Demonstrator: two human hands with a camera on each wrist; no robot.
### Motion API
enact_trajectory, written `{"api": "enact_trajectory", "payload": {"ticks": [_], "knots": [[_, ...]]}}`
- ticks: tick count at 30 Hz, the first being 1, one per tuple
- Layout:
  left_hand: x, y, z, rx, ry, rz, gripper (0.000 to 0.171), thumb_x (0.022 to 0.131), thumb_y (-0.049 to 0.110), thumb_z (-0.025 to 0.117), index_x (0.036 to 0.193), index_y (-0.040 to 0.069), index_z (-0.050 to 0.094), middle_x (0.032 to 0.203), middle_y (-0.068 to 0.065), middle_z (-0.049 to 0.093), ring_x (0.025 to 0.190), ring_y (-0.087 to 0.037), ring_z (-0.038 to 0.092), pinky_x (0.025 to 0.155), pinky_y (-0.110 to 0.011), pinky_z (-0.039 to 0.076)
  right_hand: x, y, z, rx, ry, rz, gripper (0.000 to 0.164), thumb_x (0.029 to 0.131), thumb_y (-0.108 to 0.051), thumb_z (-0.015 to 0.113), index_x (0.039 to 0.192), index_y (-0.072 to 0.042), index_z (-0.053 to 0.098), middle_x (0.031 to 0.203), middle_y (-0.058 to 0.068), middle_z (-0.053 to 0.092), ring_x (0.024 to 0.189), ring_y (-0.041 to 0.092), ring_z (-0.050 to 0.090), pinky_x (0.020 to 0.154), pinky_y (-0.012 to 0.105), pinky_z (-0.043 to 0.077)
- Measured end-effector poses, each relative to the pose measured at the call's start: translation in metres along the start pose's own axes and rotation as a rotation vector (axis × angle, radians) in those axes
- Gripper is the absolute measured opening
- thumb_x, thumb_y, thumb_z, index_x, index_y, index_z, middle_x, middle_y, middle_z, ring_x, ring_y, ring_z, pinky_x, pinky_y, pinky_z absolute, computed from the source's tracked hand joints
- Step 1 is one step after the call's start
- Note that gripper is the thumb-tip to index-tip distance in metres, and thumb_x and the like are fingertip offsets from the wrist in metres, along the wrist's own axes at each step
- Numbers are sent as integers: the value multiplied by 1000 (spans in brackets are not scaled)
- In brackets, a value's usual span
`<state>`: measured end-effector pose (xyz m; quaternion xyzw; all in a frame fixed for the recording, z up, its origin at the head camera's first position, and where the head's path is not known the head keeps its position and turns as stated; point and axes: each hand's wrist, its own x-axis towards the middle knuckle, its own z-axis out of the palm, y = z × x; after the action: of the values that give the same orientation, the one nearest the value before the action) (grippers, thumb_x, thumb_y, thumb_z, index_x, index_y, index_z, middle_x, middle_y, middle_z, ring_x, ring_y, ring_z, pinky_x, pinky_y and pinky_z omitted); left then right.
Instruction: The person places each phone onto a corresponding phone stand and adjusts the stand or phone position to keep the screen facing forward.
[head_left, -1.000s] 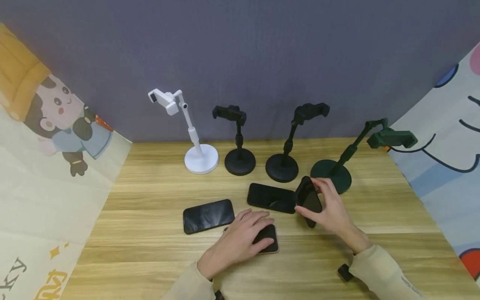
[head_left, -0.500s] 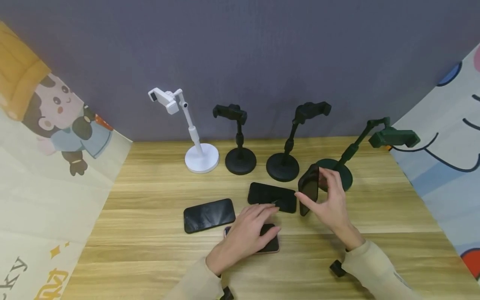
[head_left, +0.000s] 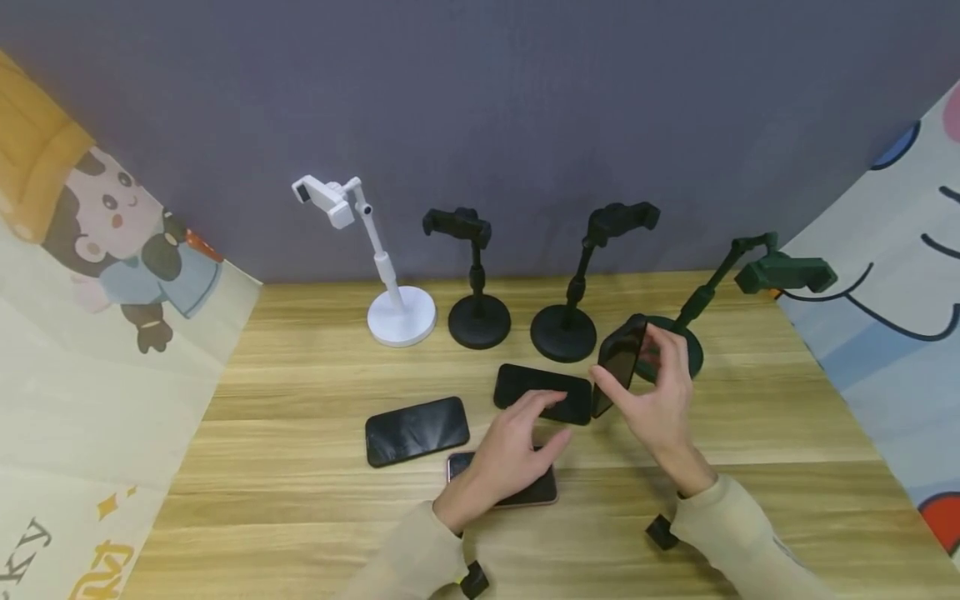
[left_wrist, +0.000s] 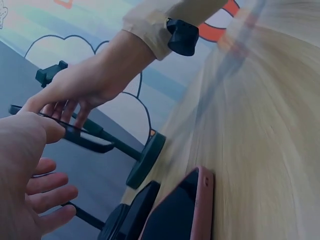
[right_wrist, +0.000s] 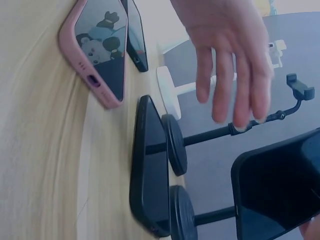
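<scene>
My right hand (head_left: pixel 662 400) grips a black phone (head_left: pixel 621 362) between thumb and fingers. The phone is tilted up on edge, in front of the green phone stand (head_left: pixel 688 333). My left hand (head_left: pixel 510 454) hovers above a pink-cased phone (head_left: pixel 536 493) lying on the table, its fingers extended and spread. In the right wrist view the left hand (right_wrist: pixel 232 65) hangs with nothing in it, beside the held phone (right_wrist: pixel 275 185). Another black phone (head_left: pixel 525 385) lies flat just left of the held one. A further black phone (head_left: pixel 417 432) lies flat to the left.
Along the back stand a white phone stand (head_left: pixel 401 318) and two black phone stands (head_left: pixel 478 323) (head_left: pixel 564 335). A grey panel (head_left: pixel 480 125) rises behind the wooden table (head_left: pixel 285 500). Printed cartoon panels (head_left: pixel 150 250) flank both sides.
My right hand has raised the phone slightly away from me and tilted it toward the green stand. My left hand has lifted off the pink-cased phone and shifted right toward the held phone.
</scene>
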<state>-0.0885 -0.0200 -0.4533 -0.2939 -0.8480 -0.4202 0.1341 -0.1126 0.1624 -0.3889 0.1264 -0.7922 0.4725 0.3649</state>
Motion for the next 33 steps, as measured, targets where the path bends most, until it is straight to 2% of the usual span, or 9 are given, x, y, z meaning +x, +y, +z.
{"api": "enact_trajectory", "payload": {"ticks": [6, 12, 19, 23, 27, 33], "knots": [[8, 6, 10, -69, 47, -57, 47, 92, 36, 57, 131, 10, 52, 123, -1, 57, 110, -7, 52, 89, -25, 49, 0, -7, 5, 3, 37, 41, 69, 59, 2, 79, 122, 13, 51, 107, 32, 48, 94, 35, 46, 80, 17, 38], [17, 10, 21, -129, 112, -47, 48, 89, 29, 63, 129, 5, 52, 118, -7, 58, 105, -10, 55, 88, -22, 49, -1, -10, 7, 12, 62, 55, 68, 61, 1, 78, 123, 12, 50, 107, 32, 47, 95, 35, 45, 79, 18, 38], [24, 16, 35, -166, 160, -52, 43, 88, 24, 64, 127, 9, 52, 118, -4, 56, 99, -10, 58, 84, -18, 50, 0, -15, 8, 26, 88, 46, 69, 62, 2, 77, 123, 15, 48, 107, 33, 46, 95, 36, 44, 81, 19, 37], [27, 18, 42, -151, 191, -41, 41, 89, 26, 63, 125, 9, 53, 115, -3, 57, 96, -7, 57, 83, -16, 49, 1, -18, 9, 21, 106, 49, 69, 61, 2, 77, 121, 16, 48, 107, 34, 46, 95, 37, 44, 81, 19, 36], [32, 20, 44, -93, 238, -18, 37, 88, 25, 64, 120, 9, 56, 110, -2, 59, 93, -8, 57, 80, -16, 49, 0, -20, 10, 28, 124, 49, 69, 61, 1, 77, 121, 16, 48, 107, 34, 45, 95, 36, 44, 81, 20, 36], [38, 23, 45, -79, 289, -20, 27, 86, 16, 66, 111, 6, 60, 98, -3, 62, 83, -9, 56, 71, -21, 51, -1, -19, 11, 46, 145, 54, 69, 62, 1, 77, 122, 16, 47, 108, 34, 44, 96, 34, 42, 81, 20, 36]]}}
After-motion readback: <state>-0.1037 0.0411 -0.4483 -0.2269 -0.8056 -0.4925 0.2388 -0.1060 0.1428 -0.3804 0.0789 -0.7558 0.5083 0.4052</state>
